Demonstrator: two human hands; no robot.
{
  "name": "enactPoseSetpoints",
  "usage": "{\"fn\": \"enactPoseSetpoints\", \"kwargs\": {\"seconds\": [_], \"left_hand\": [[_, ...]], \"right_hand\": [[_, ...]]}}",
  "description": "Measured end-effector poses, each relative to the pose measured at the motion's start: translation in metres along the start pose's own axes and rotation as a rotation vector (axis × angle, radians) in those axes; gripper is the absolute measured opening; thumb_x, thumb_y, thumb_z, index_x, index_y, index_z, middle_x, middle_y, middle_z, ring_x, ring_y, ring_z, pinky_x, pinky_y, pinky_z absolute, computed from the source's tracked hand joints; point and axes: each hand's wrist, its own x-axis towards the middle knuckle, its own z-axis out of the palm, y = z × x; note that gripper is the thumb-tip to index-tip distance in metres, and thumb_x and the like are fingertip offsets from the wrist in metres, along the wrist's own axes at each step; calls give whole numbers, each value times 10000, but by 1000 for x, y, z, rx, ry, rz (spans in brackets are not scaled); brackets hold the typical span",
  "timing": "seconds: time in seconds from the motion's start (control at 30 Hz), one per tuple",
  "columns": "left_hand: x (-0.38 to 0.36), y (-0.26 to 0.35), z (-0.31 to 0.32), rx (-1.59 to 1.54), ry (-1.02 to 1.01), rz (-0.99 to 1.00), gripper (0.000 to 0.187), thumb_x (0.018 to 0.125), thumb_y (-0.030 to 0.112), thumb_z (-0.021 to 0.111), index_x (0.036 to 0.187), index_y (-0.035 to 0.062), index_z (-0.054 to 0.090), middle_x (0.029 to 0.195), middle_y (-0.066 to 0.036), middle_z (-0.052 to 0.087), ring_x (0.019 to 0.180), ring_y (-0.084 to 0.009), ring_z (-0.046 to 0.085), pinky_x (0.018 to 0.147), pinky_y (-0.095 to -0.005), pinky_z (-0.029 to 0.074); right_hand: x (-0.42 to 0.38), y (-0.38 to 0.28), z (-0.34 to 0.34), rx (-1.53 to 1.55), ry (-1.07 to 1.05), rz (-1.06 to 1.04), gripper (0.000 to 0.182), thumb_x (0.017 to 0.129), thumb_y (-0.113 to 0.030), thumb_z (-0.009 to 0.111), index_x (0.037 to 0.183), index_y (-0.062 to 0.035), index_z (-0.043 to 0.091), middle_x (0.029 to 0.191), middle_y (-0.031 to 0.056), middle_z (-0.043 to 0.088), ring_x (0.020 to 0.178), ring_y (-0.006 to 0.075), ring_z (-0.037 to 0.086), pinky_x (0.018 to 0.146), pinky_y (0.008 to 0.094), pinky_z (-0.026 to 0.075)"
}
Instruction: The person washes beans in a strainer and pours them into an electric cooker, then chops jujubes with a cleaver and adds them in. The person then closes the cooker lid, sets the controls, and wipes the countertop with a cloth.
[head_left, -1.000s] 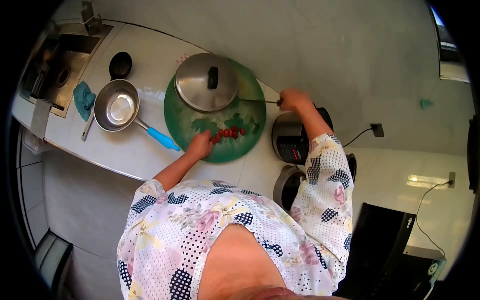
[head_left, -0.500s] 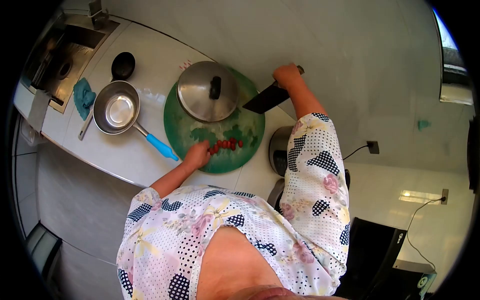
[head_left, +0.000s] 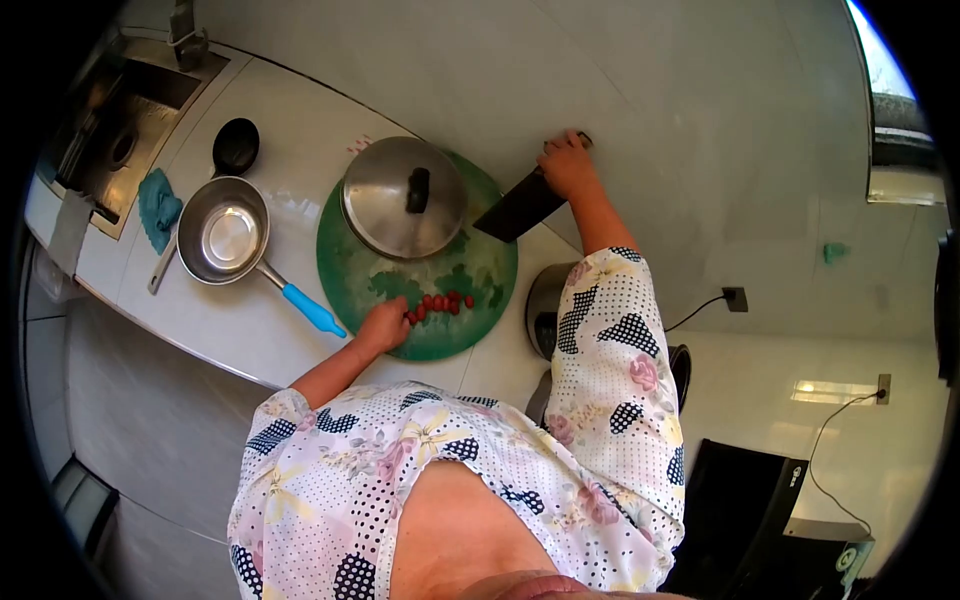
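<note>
My left hand [head_left: 385, 325] rests low on the round green cutting board [head_left: 490, 325]. Its fingers are drawn together around the left end of a row of small red fruits [head_left: 435, 303], which look like red dates or little tomatoes. Raised beyond the board's right edge, my right hand [head_left: 568, 165] is wrapped around the handle of a cleaver [head_left: 520, 205]. The dark, broad blade slants down to the left, its end over the board beside a metal pot lid [head_left: 405, 200] with a black knob. What lies beneath the lid is hidden.
Left on the white counter [head_left: 290, 320] are a steel pan [head_left: 225, 230] with a blue handle, a black ladle [head_left: 236, 147] and a teal cloth [head_left: 158, 210]. Farther left is the sink [head_left: 125, 150]. A dark cooker [head_left: 545, 305] stands right of the board, near the wall.
The whole view has shifted a little, so everything sits slightly lower and farther left. Hands, cleaver and red fruits keep nearly the same places relative to the board.
</note>
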Motion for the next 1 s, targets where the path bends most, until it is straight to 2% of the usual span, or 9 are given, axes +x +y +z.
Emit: {"fn": "enactPoseSetpoints", "kwargs": {"seconds": [0.13,0.23,0.33,0.37,0.5,0.6,0.7,0.8,1.0], "left_hand": [[2,-9,6,28,3,2,125,728,59,586,829,5,537,775,-248,606,768,-438,587,670,-496,470],[4,-21,13,36,13,20,131,725,61,594,829,6,536,780,-250,607,772,-442,587,667,-500,469],[1,-7,8,42,8,16,174,720,71,612,851,4,520,790,-254,608,784,-444,583,673,-496,469],[1,-3,7,58,-23,-23,205,719,78,623,880,3,520,805,-247,609,791,-435,586,680,-491,470],[-3,11,1,139,-58,-47,337,709,83,656,990,4,487,896,-246,590,829,-423,585,702,-480,473],[1,26,-3,210,-109,-29,412,704,65,661,1049,8,444,985,-260,551,863,-435,575,714,-481,476],[15,30,9,301,-171,-19,430,703,56,659,1065,13,432,1027,-260,527,870,-446,575,718,-487,483],[30,36,23,420,-176,37,460,714,29,608,1134,8,424,1022,-264,536,824,-446,598,685,-478,506],[55,24,48,474,-225,49,439,715,77,631,1121,43,468,978,-258,562,827,-449,600,699,-487,504]], "right_hand": [[-11,-14,-8,54,265,74,250,763,-145,605,1008,-137,656,1139,81,602,1187,258,468,1068,494,218],[-24,-37,-31,267,404,240,292,750,-103,615,1041,-74,627,1166,123,594,1146,273,519,1004,462,338],[-53,-83,-23,1098,169,431,378,763,-131,629,1127,-38,590,1147,158,598,1022,301,589,894,396,446],[-68,-104,-22,1181,134,361,408,787,-186,620,1154,-17,563,1076,200,612,957,345,602,837,396,481],[-133,-202,35,1226,-199,350,570,741,-237,699,1234,-20,512,1188,206,554,1090,353,536,910,409,440],[-158,-251,50,1327,-291,589,737,670,-243,769,1296,-27,446,1274,222,473,1155,369,482,929,405,429],[-158,-274,40,1377,-164,614,827,619,-227,804,1325,-53,411,1243,224,460,1129,385,483,910,406,440],[-146,-286,25,1255,-68,603,802,624,-188,803,1329,-76,438,1146,197,498,983,337,565,833,384,476],[-134,-324,29,1429,37,687,662,651,-138,765,1259,-107,506,1009,160,531,969,356,555,830,401,470]]}}
